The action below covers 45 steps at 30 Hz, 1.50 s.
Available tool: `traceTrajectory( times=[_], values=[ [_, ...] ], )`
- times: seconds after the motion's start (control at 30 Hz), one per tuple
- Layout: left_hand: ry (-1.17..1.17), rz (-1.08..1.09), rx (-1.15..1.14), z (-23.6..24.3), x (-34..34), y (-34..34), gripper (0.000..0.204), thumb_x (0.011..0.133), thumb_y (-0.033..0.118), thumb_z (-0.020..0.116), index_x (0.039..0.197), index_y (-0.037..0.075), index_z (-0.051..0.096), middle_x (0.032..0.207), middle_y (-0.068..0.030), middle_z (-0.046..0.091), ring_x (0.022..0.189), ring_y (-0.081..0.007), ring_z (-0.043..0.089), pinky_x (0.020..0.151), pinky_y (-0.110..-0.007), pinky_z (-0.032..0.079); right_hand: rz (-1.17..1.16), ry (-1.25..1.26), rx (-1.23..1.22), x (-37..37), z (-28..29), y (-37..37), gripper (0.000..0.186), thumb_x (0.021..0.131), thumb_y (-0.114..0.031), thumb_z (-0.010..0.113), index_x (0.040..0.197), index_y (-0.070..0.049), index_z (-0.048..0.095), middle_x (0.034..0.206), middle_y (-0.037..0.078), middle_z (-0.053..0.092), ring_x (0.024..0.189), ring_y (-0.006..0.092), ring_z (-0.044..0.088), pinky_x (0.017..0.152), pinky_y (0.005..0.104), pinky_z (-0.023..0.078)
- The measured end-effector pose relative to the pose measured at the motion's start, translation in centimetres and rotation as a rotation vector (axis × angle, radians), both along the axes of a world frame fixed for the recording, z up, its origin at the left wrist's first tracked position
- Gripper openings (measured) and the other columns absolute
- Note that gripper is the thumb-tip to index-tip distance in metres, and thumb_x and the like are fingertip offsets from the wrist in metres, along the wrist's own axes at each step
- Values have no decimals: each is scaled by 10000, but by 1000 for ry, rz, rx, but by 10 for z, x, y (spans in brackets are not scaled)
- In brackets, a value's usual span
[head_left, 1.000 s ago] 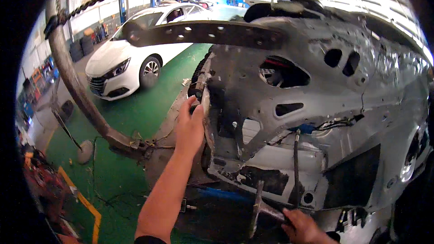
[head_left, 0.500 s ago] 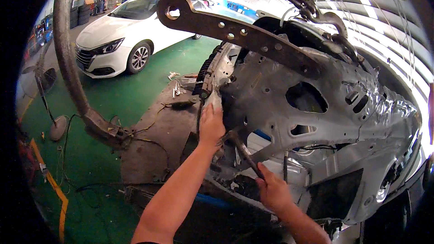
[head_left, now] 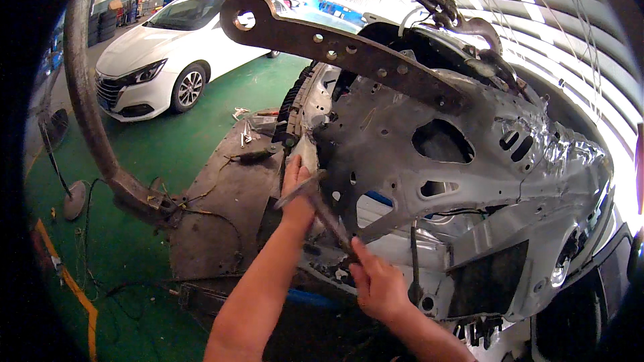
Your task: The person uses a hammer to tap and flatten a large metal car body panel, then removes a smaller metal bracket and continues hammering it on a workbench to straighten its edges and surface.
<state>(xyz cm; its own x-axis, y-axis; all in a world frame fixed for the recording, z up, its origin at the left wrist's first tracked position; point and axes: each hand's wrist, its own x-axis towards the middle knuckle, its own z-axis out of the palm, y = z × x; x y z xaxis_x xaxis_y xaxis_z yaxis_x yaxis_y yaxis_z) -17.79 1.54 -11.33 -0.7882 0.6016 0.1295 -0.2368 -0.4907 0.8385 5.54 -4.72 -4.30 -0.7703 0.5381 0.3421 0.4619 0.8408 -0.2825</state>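
My right hand [head_left: 382,285] is closed round the handle of a hammer [head_left: 333,222]. The hammer's head is raised over my left hand [head_left: 298,208] and covers part of it. My left hand lies with stretched fingers against the pale metal edge [head_left: 306,151] of a stripped grey car body [head_left: 376,154]; its fingertips touch that edge, and whatever is under the palm is hidden. Large cut-outs and holes open through the body's sheet metal to the right of both hands. The metal at the far right looks crumpled and shiny.
A thick steel bar with holes [head_left: 349,50] spans the space above the body, near a heavy chain and hook [head_left: 429,0]. A curved metal post [head_left: 97,107] rises at left. Behind it stands a white car [head_left: 168,50]. Cables and white tools [head_left: 246,135] lie on a low platform [head_left: 208,241].
The hammer has swung up and left, its head now in front of my left hand. My right hand moved left with it. The whole scene shifted slightly left.
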Motion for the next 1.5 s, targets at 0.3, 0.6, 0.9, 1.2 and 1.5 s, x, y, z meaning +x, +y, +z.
traceTrajectory(
  times=[0.3,0.6,0.9,1.2,1.5],
  values=[
    [-38,-16,19,9,9,-3,479,1013,229,405,1434,1,388,1311,-135,539,1155,-205,523,1002,-305,396,-316,-274,164,9,-8,6,466,936,-237,558,1387,-147,484,765,166,626,616,404,597,557,514,470],
    [184,55,-68,11,0,-9,468,996,218,400,1383,-44,435,1355,-209,516,1234,-285,508,1038,-342,384,-253,-241,197,4,-5,18,470,925,-295,566,1376,-181,500,776,157,628,628,364,619,548,462,491],
    [91,41,-157,5,-2,-6,484,999,249,403,1388,-38,437,1366,-180,512,1212,-258,515,1026,-333,385,203,-60,286,1,16,-26,483,906,-236,600,1377,-189,504,640,91,519,516,312,565,438,433,450],
    [250,69,-58,-28,-17,2,469,1026,247,398,1406,-27,421,1349,-142,528,1175,-223,535,988,-310,415,-205,-245,263,-10,10,-12,480,911,-281,574,1367,-152,498,714,117,584,560,330,610,475,470,472],
    [-46,-50,172,-39,-26,15,455,1009,230,401,1397,-6,434,1331,-142,526,1171,-220,532,995,-330,422,-277,-293,257,-1,11,14,491,895,-250,584,1367,-149,494,782,155,614,580,346,620,485,464,487]
  ],
)
